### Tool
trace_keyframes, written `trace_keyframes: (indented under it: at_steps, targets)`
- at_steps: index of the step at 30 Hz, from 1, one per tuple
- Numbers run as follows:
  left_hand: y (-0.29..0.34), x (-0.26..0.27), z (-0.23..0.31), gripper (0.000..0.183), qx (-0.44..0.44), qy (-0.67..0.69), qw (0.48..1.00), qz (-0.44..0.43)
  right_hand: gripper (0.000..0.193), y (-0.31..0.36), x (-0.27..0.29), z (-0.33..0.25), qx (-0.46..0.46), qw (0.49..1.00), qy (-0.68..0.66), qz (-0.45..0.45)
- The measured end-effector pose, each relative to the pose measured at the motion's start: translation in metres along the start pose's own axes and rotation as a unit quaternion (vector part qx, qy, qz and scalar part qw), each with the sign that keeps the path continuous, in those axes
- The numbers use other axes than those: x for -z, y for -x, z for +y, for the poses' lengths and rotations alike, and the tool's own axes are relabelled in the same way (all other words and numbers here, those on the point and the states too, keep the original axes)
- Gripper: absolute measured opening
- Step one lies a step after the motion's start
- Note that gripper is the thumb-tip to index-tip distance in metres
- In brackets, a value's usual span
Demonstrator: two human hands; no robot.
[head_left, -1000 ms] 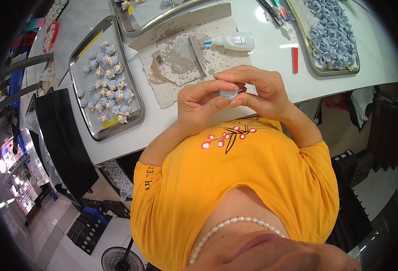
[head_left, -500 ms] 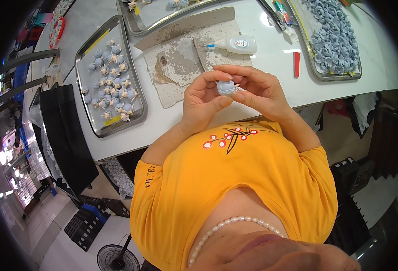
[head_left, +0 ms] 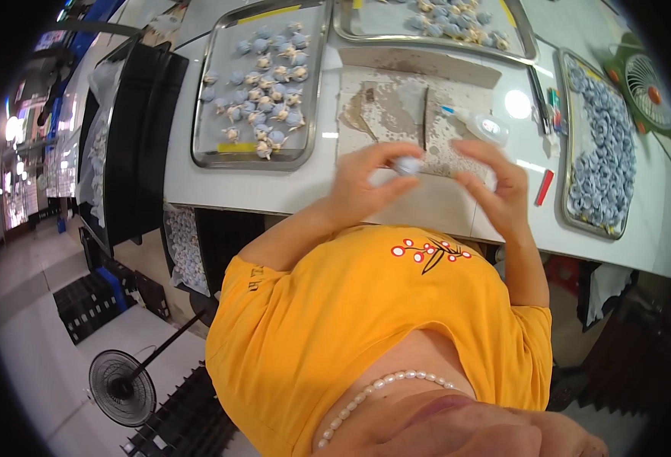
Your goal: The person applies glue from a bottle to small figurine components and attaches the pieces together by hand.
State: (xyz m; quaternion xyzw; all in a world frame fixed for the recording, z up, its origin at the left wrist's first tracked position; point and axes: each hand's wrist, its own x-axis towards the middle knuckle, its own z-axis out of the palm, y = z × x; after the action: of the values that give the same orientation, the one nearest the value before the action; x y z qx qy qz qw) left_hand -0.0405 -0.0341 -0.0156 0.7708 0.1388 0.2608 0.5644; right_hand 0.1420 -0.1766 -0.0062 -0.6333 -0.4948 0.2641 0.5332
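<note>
My left hand pinches a small rounded pale-blue piece between thumb and fingertips, above the front edge of the table; blur hides its details. To its right, my right hand is apart from the piece, thumb and fingers spread with nothing visible between them. Just beyond the hands lies a worn, stained cardboard tray. On it rests a white squeeze bottle with a blue tip, lying on its side.
A metal tray at left holds several blue-and-cream pieces; another tray sits behind. A right-hand tray is filled with curled pale-blue pieces. Nearby are a red strip, a black tool and a green fan.
Both hands were together around the pale-blue piece. Now the right hand has let go and moved away to the right, while the left keeps the piece. The whole view has shifted.
</note>
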Motion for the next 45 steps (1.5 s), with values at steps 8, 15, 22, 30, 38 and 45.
trace_keyframes:
  at_steps: [8, 15, 22, 30, 38, 45]
  targets:
    - [0.031, 0.135, -0.031, 0.025, -0.033, -0.500, 0.815, 0.291, 0.045, -0.043, 0.026, 0.030, -0.043, 0.953, 0.285, 0.090]
    - [-0.005, 0.087, -0.026, 0.027, 0.011, -0.307, 0.939, 0.153, 0.054, -0.041, 0.027, 0.036, -0.139, 0.942, 0.292, 0.085]
    - [-0.064, 0.058, -0.039, 0.063, 0.034, -0.601, 0.797, -0.047, 0.041, -0.019, 0.029, 0.037, -0.110, 0.941, 0.313, 0.069]
    - [-0.064, 0.038, -0.033, 0.061, 0.039, -0.555, 0.827, -0.073, 0.033, -0.004, 0.022, 0.028, -0.204, 0.973, -0.050, 0.094]
    - [-0.169, 0.069, -0.052, 0.028, 0.002, -0.523, 0.852, -0.008, 0.031, 0.001, 0.008, 0.037, -0.212, 0.952, -0.196, 0.102]
    - [-0.260, 0.084, -0.134, 0.012, -0.028, -0.624, 0.778, 0.072, 0.031, -0.002, 0.004, 0.040, -0.210, 0.952, -0.187, 0.119]
